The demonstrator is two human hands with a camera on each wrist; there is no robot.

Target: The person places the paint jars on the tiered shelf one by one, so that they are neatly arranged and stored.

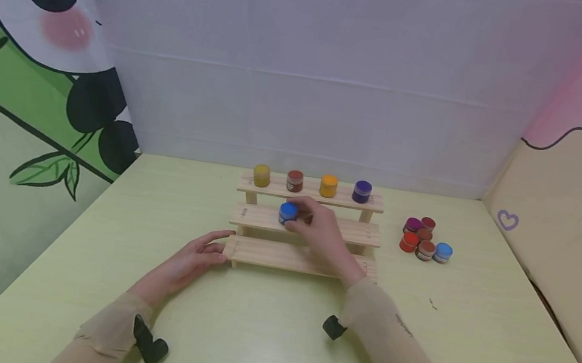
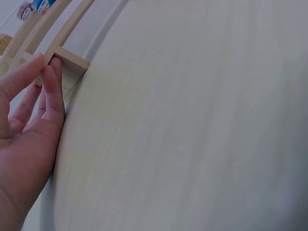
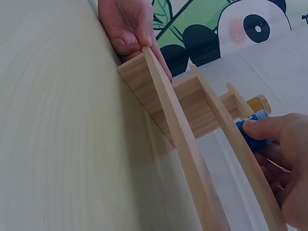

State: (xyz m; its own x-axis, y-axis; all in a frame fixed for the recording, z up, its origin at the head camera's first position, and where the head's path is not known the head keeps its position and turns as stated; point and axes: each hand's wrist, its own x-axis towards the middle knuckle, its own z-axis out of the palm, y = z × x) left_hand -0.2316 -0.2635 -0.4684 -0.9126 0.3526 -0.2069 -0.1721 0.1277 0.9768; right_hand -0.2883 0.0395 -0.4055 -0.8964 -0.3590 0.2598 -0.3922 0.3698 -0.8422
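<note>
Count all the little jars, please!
11: four jars on the top shelf, a blue jar in the right hand, six jars on the table. More might hide among those.

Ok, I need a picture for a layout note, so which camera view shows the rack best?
The head view: all three tiers of the rack show, though the right hand hides part. The left wrist view catches only part of it, at top left; the right wrist view shows its boards edge-on, running off the bottom.

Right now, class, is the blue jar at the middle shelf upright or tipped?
Upright: in the head view, the blue jar has its lid uppermost.
</note>
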